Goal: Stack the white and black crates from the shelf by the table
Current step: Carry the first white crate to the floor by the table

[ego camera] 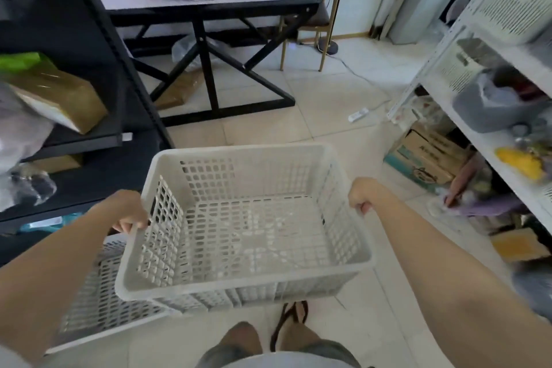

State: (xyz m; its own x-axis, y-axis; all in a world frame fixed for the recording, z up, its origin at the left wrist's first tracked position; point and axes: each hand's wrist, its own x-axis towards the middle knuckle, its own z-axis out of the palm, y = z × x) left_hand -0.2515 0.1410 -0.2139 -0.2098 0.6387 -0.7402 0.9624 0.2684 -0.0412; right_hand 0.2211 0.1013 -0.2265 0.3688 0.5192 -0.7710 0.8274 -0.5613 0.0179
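I hold an empty white perforated crate (pixel 245 227) in the air in front of me, above the tiled floor. My left hand (pixel 128 215) grips its left rim and my right hand (pixel 363 196) grips its right rim. A second white crate (pixel 101 302) lies lower at the left, partly hidden under the held crate and my left arm. No black crate shows in this view.
A black-framed table (pixel 209 9) with clutter on top stands ahead. A dark shelf unit (pixel 98 140) with boxes and bags is on the left, a white shelf unit (pixel 448 110) with bins on the right. A power strip (pixel 357 115) and cable lie on the floor.
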